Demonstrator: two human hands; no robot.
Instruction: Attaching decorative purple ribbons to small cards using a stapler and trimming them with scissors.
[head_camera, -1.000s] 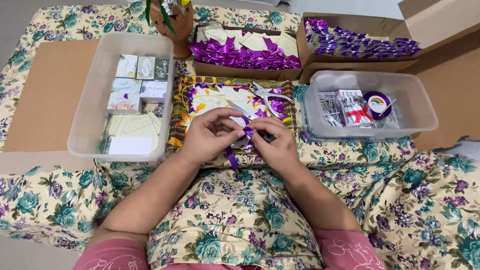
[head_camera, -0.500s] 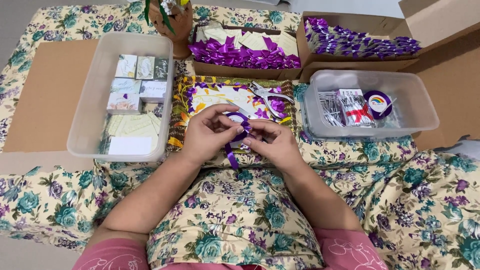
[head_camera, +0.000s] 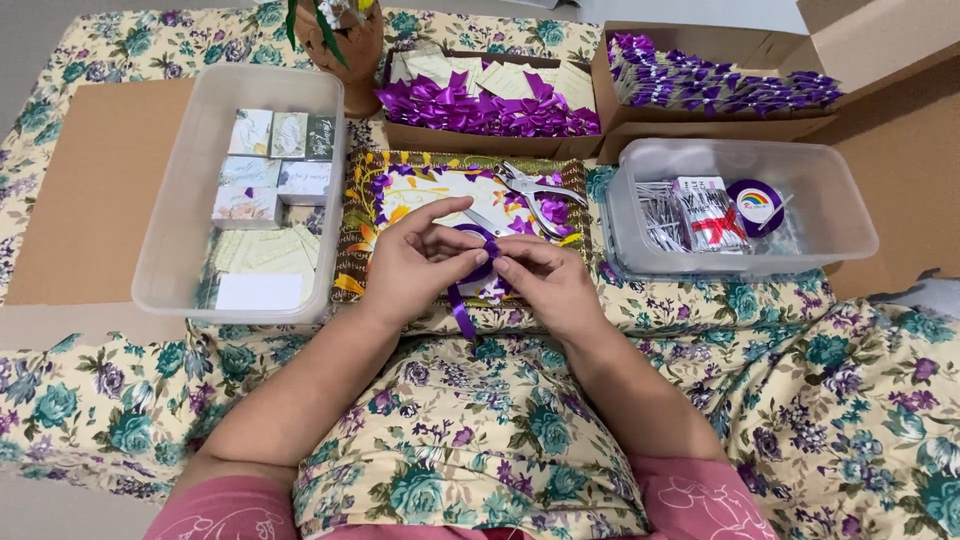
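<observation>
A purple ribbon (head_camera: 467, 300) is pinched between both my hands above a floral tray (head_camera: 360, 215). My left hand (head_camera: 415, 265) grips its loop with the index finger stretched out over it. My right hand (head_camera: 545, 280) holds the other side of the loop with thumb and fingers. One ribbon tail hangs down toward my lap. Silver punch pliers (head_camera: 535, 190) lie on the tray just beyond my hands.
A clear tub (head_camera: 160, 260) on the left holds small printed cards and boxes. Another clear tub (head_camera: 840, 215) on the right holds pins, packets and a ribbon spool. Two cardboard boxes (head_camera: 600, 100) at the back hold purple bows. A plant pot (head_camera: 345, 45) stands behind the tray.
My fingers have shifted on the ribbon loop; the left index finger now stretches out over it. The hands stay in the same place.
</observation>
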